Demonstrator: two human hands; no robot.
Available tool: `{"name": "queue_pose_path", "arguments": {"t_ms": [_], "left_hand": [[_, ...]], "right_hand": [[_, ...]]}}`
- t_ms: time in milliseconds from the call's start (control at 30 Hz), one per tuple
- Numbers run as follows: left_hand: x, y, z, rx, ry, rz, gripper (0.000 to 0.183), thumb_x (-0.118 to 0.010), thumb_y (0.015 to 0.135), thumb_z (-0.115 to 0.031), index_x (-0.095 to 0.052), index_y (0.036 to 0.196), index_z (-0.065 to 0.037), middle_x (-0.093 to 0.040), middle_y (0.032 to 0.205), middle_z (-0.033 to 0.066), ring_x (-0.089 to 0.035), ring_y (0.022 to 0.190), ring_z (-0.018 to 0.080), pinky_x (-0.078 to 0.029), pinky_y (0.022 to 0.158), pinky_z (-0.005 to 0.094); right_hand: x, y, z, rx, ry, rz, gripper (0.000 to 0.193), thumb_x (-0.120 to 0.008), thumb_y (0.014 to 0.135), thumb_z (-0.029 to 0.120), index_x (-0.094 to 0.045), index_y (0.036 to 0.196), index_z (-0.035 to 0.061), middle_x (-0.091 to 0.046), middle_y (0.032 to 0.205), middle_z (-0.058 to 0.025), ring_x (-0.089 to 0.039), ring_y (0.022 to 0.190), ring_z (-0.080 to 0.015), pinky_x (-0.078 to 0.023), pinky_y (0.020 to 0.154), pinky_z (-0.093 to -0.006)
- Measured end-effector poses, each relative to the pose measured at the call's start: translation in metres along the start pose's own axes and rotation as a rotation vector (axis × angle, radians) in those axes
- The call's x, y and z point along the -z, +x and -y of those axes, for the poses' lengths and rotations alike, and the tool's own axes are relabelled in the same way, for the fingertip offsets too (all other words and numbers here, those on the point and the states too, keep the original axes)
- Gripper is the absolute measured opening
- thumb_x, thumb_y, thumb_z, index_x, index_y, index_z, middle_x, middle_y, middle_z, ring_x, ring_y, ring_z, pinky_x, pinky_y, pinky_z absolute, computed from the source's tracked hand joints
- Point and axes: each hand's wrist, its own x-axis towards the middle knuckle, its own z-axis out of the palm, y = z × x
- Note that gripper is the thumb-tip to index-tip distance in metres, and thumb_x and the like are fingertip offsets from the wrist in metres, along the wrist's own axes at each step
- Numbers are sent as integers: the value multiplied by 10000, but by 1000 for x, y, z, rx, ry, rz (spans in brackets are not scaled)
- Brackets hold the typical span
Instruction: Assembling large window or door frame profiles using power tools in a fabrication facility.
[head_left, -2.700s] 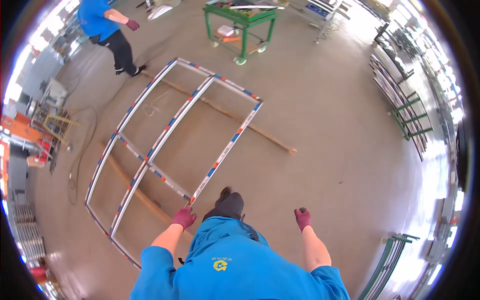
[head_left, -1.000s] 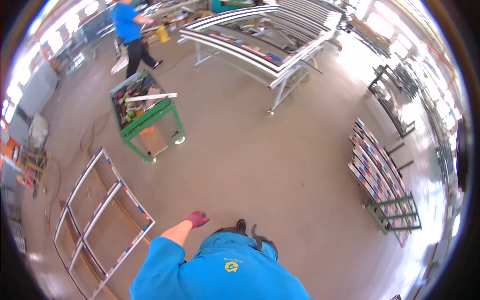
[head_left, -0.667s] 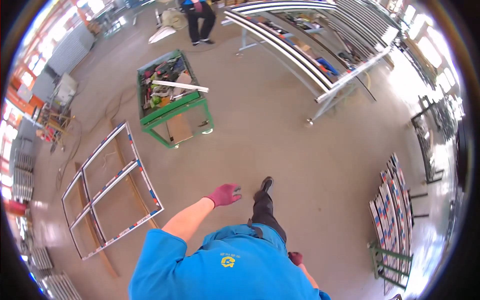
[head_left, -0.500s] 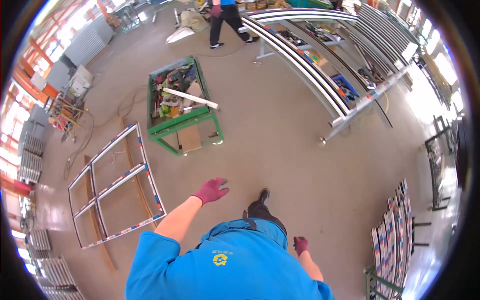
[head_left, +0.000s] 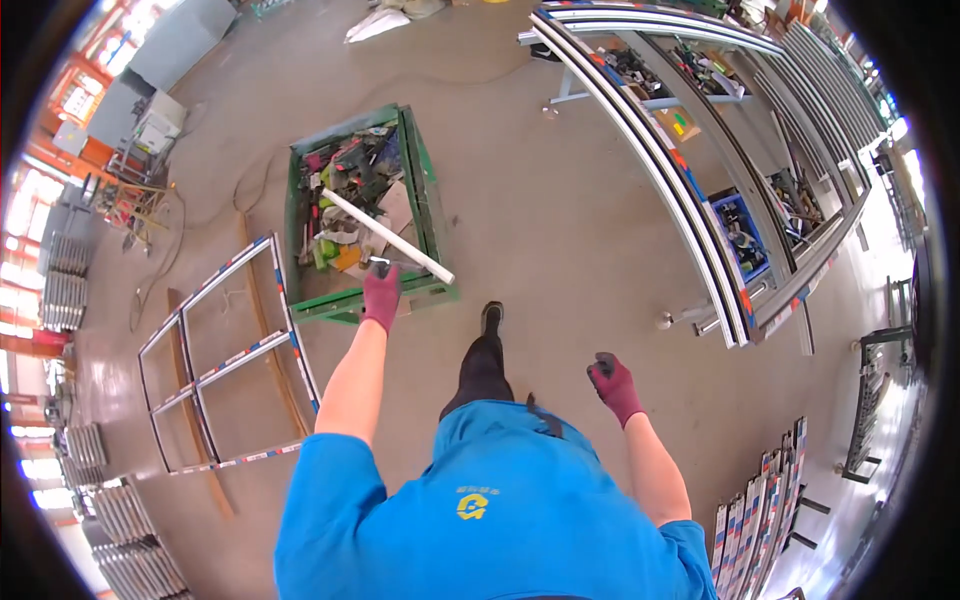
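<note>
My left hand, in a maroon glove with dark fingertips, reaches over the near edge of a green metal cart. Its fingers close on a small silvery metal piece, mostly hidden by the glove. Just beyond lies a white bar, slanting across the cart and overhanging its right side. Tools, rags and loose parts fill the cart top. My right hand, gloved the same way, hangs over the floor with its fingers curled and nothing visible in them.
A rack holding long white and dark profiles stands at right, with a blue bin among them. Left of the cart, a rectangular frame rests on wooden strips. More profiles are stacked at lower right.
I have stepped closer to the cart. My left hand has moved forward to its near edge and closed on the silvery piece. My right hand has swung forward. The walking person is out of view.
</note>
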Motion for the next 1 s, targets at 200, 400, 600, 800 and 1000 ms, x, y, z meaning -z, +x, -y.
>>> {"name": "queue_pose_path", "arguments": {"t_ms": [200,400,600,800,1000], "left_hand": [[-69,138,62,282,432,-275,471,-813,869,-400,-707,1053,20,-774,1016,229,-737,1013,442,-553,913,489],[-55,146,124,127,531,96,302,-751,859,-251,-716,976,25,-745,911,190,-745,838,353,-598,779,437],[-139,83,-113,433,-772,149,296,-672,1009,-116,-616,1286,-29,-709,1205,148,-708,1125,321,-605,926,470],[-275,70,-267,274,-867,772,440,-554,1092,-108,-475,1516,-24,-562,1520,169,-554,1377,276,-434,1156,386],[-378,60,-324,83,-691,1081,404,-529,1113,-162,-518,1468,29,-580,1489,158,-559,1360,242,-429,1150,366]], "right_hand": [[-10,43,56,-54,-176,42,493,-763,917,307,-650,1318,44,-764,1117,-174,-750,997,-307,-593,887,-406],[9,91,117,-182,-309,103,512,-775,898,301,-656,1336,64,-742,1223,-171,-737,1081,-320,-584,941,-411],[34,155,235,166,-80,-211,396,-769,921,184,-687,1266,8,-750,1145,-205,-741,1089,-327,-579,950,-408],[39,254,354,539,-458,-373,529,-725,923,276,-571,1361,22,-677,1204,-224,-676,1065,-434,-562,903,-494],[83,285,310,429,-204,-544,468,-704,932,316,-552,1280,43,-677,1092,-224,-692,927,-445,-555,763,-545]]}}
